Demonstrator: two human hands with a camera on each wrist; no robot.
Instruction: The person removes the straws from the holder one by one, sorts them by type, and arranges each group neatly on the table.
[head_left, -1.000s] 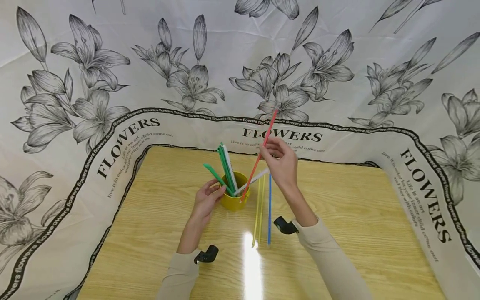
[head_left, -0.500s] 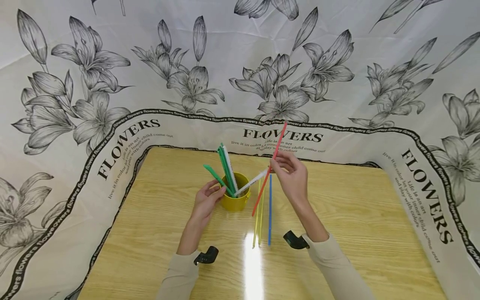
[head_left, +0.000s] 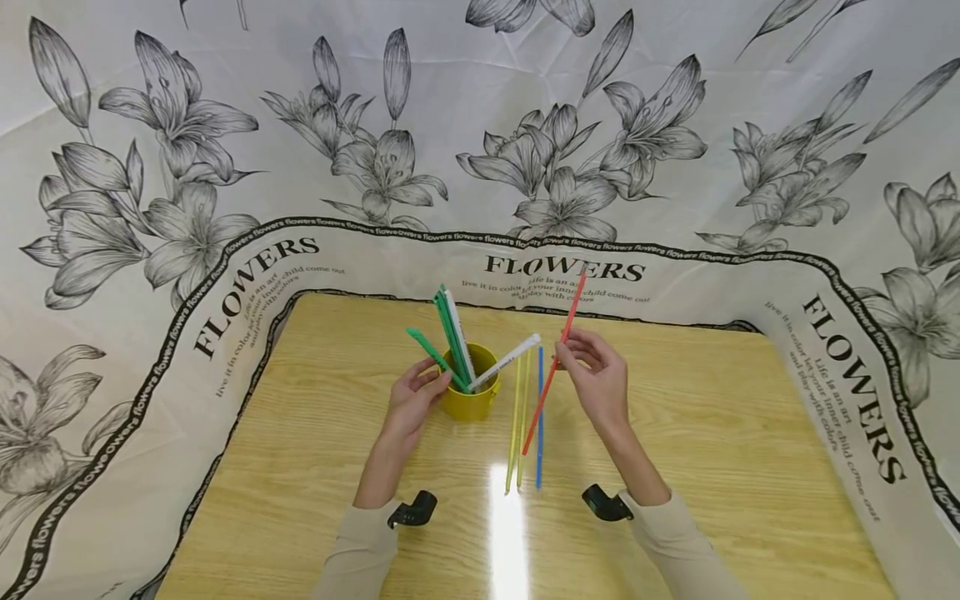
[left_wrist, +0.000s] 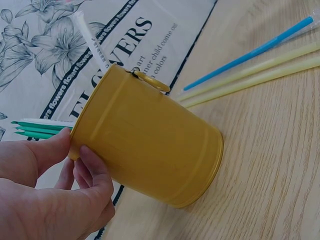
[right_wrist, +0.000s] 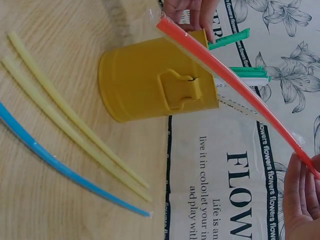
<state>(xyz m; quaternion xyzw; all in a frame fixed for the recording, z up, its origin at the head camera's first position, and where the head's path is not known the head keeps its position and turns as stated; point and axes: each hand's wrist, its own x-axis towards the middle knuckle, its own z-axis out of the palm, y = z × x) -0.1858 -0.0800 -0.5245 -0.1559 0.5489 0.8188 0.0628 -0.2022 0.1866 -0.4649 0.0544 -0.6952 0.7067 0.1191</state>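
A small yellow metal bucket (head_left: 469, 407) stands on the table, its rim pinched between the thumb and fingers of my left hand (head_left: 411, 402). Green straws (head_left: 452, 337) and white paper-wrapped straws (head_left: 512, 362) poke out of it; one white straw leans far right over the rim. My right hand (head_left: 597, 379), to the right of the bucket, pinches a red straw (head_left: 540, 408) near its upper middle. The red straw is in a clear wrapper and slants in the air, as the right wrist view shows. Two yellow straws (right_wrist: 70, 125) and a blue straw (right_wrist: 65, 170) lie right of the bucket.
The wooden table (head_left: 675, 517) carries a bright light reflection near its front. A white cloth (head_left: 795, 333) with printed flowers and lettering rises behind the table and along both sides. The bucket has a looped side handle (right_wrist: 172, 90).
My right hand has drawn the red straw away from the bucket, rightward and toward me; its lower end was at the bucket rim before. My left hand has stayed on the bucket.
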